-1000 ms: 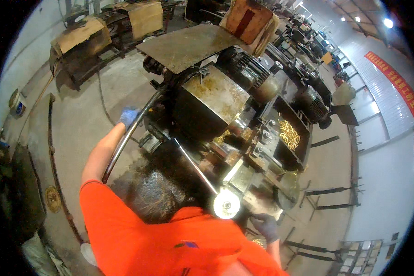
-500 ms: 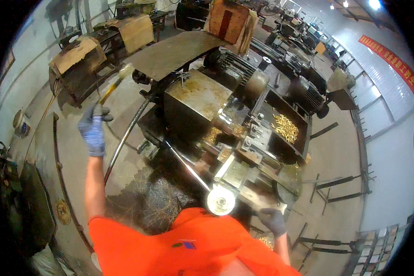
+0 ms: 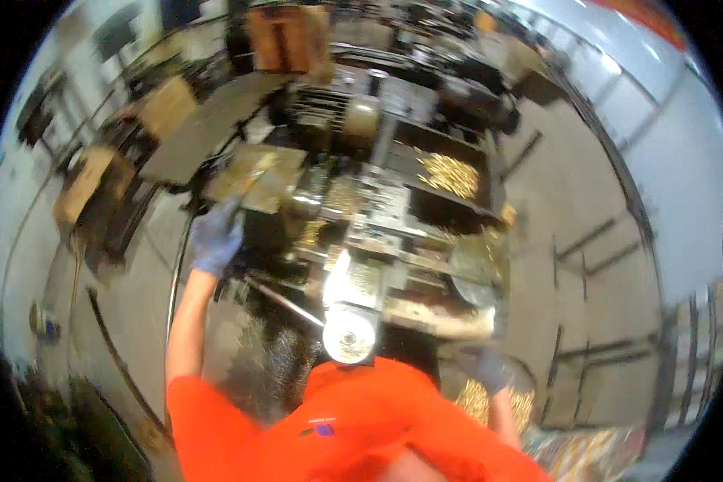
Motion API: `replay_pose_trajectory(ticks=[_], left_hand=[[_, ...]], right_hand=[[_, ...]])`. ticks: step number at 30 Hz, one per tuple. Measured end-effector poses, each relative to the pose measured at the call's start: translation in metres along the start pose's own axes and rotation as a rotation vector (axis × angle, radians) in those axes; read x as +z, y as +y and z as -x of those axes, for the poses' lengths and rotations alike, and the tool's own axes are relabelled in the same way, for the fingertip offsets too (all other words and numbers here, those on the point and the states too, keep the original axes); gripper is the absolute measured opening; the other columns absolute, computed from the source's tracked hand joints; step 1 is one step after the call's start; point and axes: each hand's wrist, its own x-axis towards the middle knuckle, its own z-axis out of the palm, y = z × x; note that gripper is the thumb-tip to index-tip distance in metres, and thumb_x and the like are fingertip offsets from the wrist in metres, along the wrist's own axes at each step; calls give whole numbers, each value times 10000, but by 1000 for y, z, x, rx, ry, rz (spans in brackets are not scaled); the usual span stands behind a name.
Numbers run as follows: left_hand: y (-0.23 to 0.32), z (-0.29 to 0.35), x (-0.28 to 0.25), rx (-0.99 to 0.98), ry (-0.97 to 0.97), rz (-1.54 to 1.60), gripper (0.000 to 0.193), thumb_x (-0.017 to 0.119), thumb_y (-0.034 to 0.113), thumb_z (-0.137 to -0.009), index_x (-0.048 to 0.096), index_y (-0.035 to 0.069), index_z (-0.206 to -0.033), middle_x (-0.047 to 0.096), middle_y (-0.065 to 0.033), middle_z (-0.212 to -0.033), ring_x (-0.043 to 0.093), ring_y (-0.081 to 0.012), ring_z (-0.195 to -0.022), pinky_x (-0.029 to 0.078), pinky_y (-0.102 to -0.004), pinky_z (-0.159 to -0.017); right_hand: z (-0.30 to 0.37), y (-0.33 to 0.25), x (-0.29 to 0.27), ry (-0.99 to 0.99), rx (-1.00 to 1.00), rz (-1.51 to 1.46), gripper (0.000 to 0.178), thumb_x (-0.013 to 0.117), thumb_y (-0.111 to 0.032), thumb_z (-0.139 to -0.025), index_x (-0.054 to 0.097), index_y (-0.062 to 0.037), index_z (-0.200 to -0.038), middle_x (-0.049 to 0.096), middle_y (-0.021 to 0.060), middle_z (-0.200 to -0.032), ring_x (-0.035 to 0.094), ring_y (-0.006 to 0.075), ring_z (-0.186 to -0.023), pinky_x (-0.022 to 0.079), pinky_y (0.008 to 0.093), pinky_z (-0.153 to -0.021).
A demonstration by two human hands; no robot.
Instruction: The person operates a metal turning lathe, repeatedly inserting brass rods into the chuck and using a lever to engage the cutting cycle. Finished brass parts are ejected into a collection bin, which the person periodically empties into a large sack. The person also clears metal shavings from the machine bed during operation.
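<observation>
My left hand [image 3: 217, 238], in a blue-grey glove, is closed around the handle of a brush [image 3: 255, 175] with a yellowish shaft and a pale tip. Blurred by motion, the brush is over the flat oily top of a metal box [image 3: 285, 161] on the machine. My right hand [image 3: 490, 368], in a dark grey glove, hovers over or beside a round container [image 3: 530, 376] of small brass-coloured parts [image 3: 475, 398]; its fingers are smeared. Between my hands is the machine's slide [image 3: 357, 281], with a round pale handwheel [image 3: 349, 336] close to my body.
A dark tray [image 3: 394, 165] at the machine's far side holds a heap of brass-coloured parts [image 3: 451, 177]. A metal rod [image 3: 285, 301] slants towards the handwheel. Dark metal racks [image 3: 602, 351] stand on the right. Cardboard-covered benches [image 3: 96, 181] are at the left.
My left hand has swung right with the brush, from over the floor to over the machine's box top. The view has shifted, and more of the round parts container shows by my right hand.
</observation>
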Motion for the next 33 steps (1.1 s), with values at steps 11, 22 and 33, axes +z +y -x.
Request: replay_pose_trajectory(ticks=[11,22,33], left_hand=[[37,82,20,-309,-207,495,405,504,265,-901,514,-20,-1190,552,-139,-1183,560,-214,-1008,431,-313,-860],[50,115,108,-337,-535,630,327,565,181,-868,572,-69,-1077,638,-126,-968,574,-153,-817,448,-276,-767],[67,102,90,-357,-615,389,292,575,159,-836,599,-41,-1047,648,-147,-974,620,-191,-861,469,-296,-771]], right_hand=[[31,224,-52,602,383,-205,408,641,-419,-738,663,-29,-856,664,93,-786,616,178,-709,463,325,-663],[0,325,23,229,623,229,463,588,-487,-701,660,-134,-990,614,123,-1046,585,304,-954,437,362,-870],[-42,338,37,5,572,401,504,512,-421,-690,649,-25,-970,591,192,-1072,583,306,-993,442,352,-874]])
